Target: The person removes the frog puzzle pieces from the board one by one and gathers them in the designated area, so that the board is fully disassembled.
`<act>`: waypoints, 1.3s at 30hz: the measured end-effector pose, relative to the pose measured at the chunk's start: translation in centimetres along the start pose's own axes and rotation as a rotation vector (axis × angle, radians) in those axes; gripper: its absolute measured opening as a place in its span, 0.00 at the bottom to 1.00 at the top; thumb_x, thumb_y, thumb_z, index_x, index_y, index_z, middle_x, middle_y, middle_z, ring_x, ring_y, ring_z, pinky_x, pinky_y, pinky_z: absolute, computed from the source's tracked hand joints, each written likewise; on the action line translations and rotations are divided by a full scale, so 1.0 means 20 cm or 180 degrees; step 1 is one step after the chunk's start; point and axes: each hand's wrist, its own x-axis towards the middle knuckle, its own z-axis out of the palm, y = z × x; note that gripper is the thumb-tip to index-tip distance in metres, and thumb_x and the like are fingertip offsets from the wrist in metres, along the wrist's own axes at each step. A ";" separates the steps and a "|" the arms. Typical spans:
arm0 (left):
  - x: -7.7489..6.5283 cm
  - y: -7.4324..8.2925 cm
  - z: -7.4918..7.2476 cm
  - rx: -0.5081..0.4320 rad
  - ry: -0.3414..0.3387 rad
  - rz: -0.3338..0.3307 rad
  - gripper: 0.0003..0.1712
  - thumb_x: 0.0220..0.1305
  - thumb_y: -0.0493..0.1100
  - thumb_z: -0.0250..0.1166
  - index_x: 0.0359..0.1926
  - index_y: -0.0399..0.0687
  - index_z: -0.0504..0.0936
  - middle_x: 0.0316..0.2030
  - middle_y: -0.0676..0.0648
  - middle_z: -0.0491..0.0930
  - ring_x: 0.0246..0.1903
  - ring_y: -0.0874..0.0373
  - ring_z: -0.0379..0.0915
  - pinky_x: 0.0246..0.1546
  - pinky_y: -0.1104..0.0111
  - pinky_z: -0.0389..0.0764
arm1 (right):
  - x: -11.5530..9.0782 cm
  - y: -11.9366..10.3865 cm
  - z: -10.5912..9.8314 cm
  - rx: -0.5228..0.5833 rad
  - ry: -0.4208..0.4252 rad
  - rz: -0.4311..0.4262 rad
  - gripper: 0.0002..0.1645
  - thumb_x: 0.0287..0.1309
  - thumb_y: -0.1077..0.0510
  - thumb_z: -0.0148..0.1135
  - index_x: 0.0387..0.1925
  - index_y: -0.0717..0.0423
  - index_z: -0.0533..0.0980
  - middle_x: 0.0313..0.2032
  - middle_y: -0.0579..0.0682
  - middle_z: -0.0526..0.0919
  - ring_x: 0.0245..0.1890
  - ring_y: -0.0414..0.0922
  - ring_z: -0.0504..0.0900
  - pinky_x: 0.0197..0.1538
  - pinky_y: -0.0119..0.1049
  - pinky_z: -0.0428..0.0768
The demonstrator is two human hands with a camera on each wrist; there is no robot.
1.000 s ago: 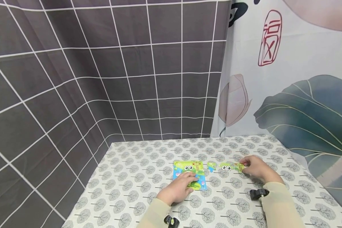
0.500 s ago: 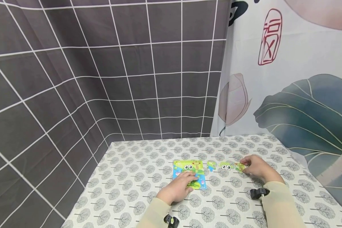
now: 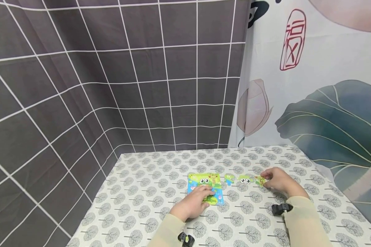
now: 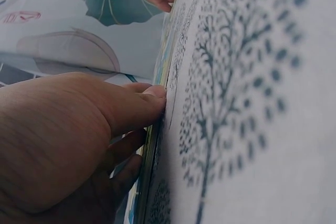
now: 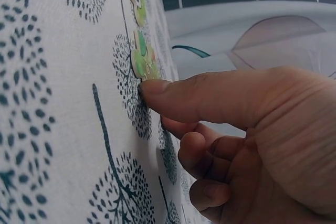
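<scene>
A square frog jigsaw puzzle (image 3: 204,176), green above and blue below, lies on the cloth. My left hand (image 3: 194,202) rests across its lower middle, fingers laid over the picture and hiding part of it. In the left wrist view the thumb (image 4: 149,106) lies at the near edge. My right hand (image 3: 279,181) pinches a small green puzzle piece (image 5: 142,62) at its end between thumb and index finger, the other fingers curled beneath. Left of that piece is a puzzle piece with two frog eyes (image 3: 245,179), and a green-and-blue puzzle piece (image 3: 229,179) lies nearer the puzzle.
A white cloth (image 3: 136,206) printed with grey trees covers the table. Behind it hangs a dark grid-patterned curtain (image 3: 179,96), and at the right a pale curtain (image 3: 266,51) with leaf and flower prints. Black straps with cameras sit on both wrists.
</scene>
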 end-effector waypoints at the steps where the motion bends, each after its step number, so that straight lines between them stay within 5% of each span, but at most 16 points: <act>1: 0.00 0.00 0.00 -0.0003 0.0002 -0.0001 0.31 0.73 0.45 0.65 0.75 0.61 0.73 0.78 0.55 0.62 0.78 0.54 0.54 0.77 0.50 0.60 | 0.00 0.00 0.00 -0.0018 0.0005 -0.0006 0.31 0.47 0.64 0.78 0.55 0.68 0.81 0.45 0.57 0.83 0.47 0.55 0.80 0.55 0.62 0.78; 12: -0.01 0.04 -0.02 0.0031 0.0071 -0.0011 0.28 0.72 0.44 0.67 0.71 0.58 0.77 0.76 0.55 0.66 0.77 0.54 0.57 0.77 0.52 0.62 | -0.02 -0.05 0.00 0.0026 0.0100 -0.0228 0.27 0.58 0.58 0.74 0.57 0.68 0.80 0.43 0.54 0.82 0.45 0.52 0.80 0.51 0.57 0.80; 25: -0.02 0.04 -0.04 -0.0048 0.0197 0.0005 0.26 0.71 0.44 0.68 0.68 0.58 0.79 0.73 0.57 0.69 0.75 0.55 0.61 0.75 0.51 0.66 | 0.01 -0.13 0.07 -0.0026 0.0223 -0.0559 0.23 0.60 0.60 0.72 0.55 0.65 0.82 0.40 0.50 0.82 0.37 0.46 0.78 0.37 0.38 0.79; 34: -0.09 -0.03 -0.10 -0.0174 0.0261 -0.0048 0.26 0.71 0.44 0.68 0.68 0.55 0.80 0.75 0.58 0.68 0.75 0.51 0.61 0.75 0.50 0.65 | 0.04 -0.23 0.14 0.0004 0.0256 -0.0725 0.21 0.62 0.60 0.70 0.55 0.64 0.82 0.38 0.48 0.81 0.34 0.44 0.76 0.34 0.36 0.79; 39: -0.16 -0.10 -0.13 -0.0119 0.0291 -0.0127 0.25 0.72 0.45 0.67 0.68 0.55 0.80 0.73 0.55 0.71 0.74 0.51 0.63 0.74 0.50 0.67 | 0.05 -0.27 0.19 0.0132 0.0167 -0.0779 0.22 0.62 0.61 0.70 0.56 0.65 0.80 0.37 0.49 0.79 0.27 0.43 0.75 0.24 0.34 0.79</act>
